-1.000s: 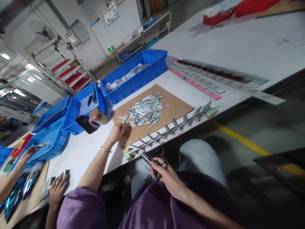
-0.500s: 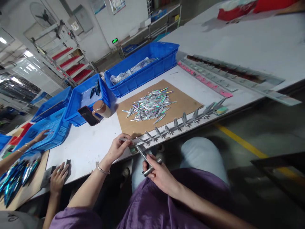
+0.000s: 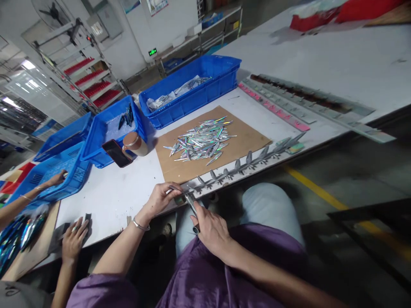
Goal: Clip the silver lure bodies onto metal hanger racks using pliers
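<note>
My left hand (image 3: 161, 197) is pinched on a thin shiny foil strip (image 3: 175, 189) at the table's near edge. My right hand (image 3: 208, 229) grips a grey metal tool (image 3: 192, 206) whose tip points up toward the strip. The two hands almost touch. Just beyond them a brown cardboard sheet (image 3: 247, 139) carries a pile of holographic strips (image 3: 201, 140). A long rack with several grey leaf-shaped pieces (image 3: 247, 161) lies along the front edge of the white table (image 3: 115, 194).
Blue bins (image 3: 192, 92) stand at the back and left, with a phone (image 3: 114, 152) and a brown jar (image 3: 135, 144) beside them. Long pink and grey strips (image 3: 289, 109) lie to the right. Another person's hands (image 3: 72, 239) work at the left.
My left hand left the pile with one strip and drew back to the table's edge. My right hand rose from my lap and brought the tool up to meet it.
</note>
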{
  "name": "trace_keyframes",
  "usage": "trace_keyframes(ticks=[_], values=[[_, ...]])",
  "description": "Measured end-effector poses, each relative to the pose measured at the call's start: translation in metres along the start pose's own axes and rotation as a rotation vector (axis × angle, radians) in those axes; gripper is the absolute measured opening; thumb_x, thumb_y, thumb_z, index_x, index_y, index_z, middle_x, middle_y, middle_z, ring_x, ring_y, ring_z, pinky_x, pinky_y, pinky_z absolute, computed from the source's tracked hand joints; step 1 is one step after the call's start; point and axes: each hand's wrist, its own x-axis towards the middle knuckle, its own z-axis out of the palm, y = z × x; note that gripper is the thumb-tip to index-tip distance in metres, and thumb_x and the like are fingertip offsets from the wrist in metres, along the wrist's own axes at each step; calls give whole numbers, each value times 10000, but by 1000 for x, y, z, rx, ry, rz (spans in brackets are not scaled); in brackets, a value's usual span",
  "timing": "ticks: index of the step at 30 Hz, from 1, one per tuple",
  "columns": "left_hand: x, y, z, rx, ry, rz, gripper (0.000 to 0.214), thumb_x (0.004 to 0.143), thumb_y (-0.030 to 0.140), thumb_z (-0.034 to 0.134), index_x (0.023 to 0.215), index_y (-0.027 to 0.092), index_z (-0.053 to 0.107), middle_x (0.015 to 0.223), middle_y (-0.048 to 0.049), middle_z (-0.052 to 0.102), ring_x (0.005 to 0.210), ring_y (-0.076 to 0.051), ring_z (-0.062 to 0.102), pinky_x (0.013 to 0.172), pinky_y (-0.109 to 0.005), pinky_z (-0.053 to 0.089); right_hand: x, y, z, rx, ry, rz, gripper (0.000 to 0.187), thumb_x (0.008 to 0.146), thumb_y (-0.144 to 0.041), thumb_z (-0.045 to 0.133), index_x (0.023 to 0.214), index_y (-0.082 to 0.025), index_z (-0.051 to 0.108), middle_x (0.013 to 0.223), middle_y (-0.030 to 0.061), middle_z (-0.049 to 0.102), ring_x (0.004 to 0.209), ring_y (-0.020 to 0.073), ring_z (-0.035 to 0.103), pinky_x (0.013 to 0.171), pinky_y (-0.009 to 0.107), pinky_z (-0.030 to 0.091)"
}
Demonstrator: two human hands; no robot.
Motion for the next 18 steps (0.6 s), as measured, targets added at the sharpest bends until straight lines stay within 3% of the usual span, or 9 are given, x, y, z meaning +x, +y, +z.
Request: trace_keyframes(ticks=[3, 6, 8, 11, 15, 18], values=[[5, 1, -2, 27, -48, 34, 393, 973, 526, 593, 943, 167, 749, 916, -99, 771, 834, -189, 724, 781, -284, 555, 0, 1, 4, 263, 28, 83, 347, 991, -281, 509, 1325, -197, 548, 1015, 113, 753, 881, 263, 719, 746, 355, 493], [8, 2, -1, 53, -75, 56, 382, 984, 510, 581, 922, 169, 742, 888, -90, 764, 778, -171, 713, 730, -260, 546, 0, 1, 9, 774, 41, 216, 273, 1006, -436, 479, 1158, -231, 577, 807, 34, 703, 755, 219, 682, 699, 333, 496], [9, 5, -1, 98, -93, 83, 345, 997, 468, 575, 926, 171, 735, 868, -83, 755, 765, -165, 706, 726, -254, 536, 0, -1, 10, 1064, 18, 280, 322, 1001, -539, 473, 1001, -238, 586, 729, 6, 656, 710, 192, 654, 675, 311, 490], [11, 10, 0, 155, -119, 124, 287, 1008, 402, 571, 931, 176, 730, 854, -73, 743, 781, -164, 707, 745, -250, 527, 1, -4, 9, 1310, -4, 377, 381, 914, -608, 620, 906, -228, 605, 719, -4, 648, 718, 163, 629, 664, 275, 468], [12, 11, 1, 166, -109, 139, 248, 1003, 368, 584, 925, 179, 725, 852, -68, 741, 781, -164, 709, 738, -243, 522, 7, -4, 8, 1774, -186, 610, 488, 792, -662, 728, 941, -204, 646, 673, -29, 577, 604, 120, 545, 518, 215, 371], [10, 9, 2, 171, -76, 139, 238, 1000, 362, 591, 924, 178, 721, 864, -68, 747, 788, -165, 711, 743, -244, 523, 10, 0, 8, 1852, -319, 629, 523, 830, -675, 656, 992, -178, 659, 617, -44, 498, 518, 107, 469, 471, 208, 328]])
